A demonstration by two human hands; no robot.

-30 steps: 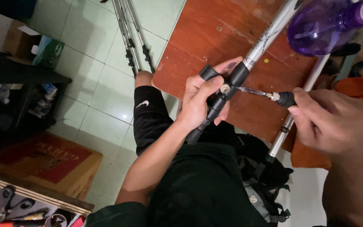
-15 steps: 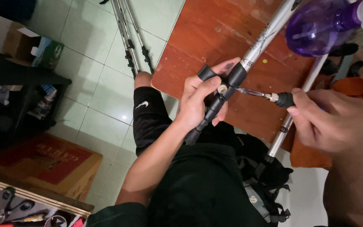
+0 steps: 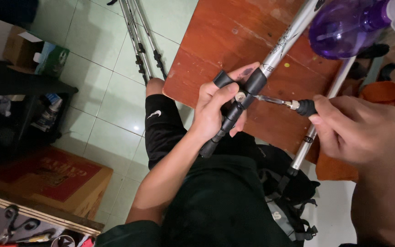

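My left hand (image 3: 213, 107) grips the black clamp joint of a silver trekking pole (image 3: 280, 45) that slants up across the wooden table (image 3: 225, 41). A black lower section of the pole (image 3: 220, 130) pokes out below my palm. My right hand (image 3: 362, 132) holds a screwdriver (image 3: 293, 104) by its black handle. The metal shaft of the screwdriver runs left and its tip meets the screw on the clamp. A second silver pole (image 3: 318, 119) lies under my right hand.
A purple spray bottle (image 3: 344, 25) stands at the table's far right. Orange cloth (image 3: 389, 96) lies beside it. More poles (image 3: 136, 36) rest on the green tiled floor. A cardboard box (image 3: 46, 176), a black shelf (image 3: 19, 100) and a black backpack (image 3: 289, 192) surround my legs.
The view has shifted slightly; both hands keep their hold, with the screwdriver tip staying at the clamp screw.
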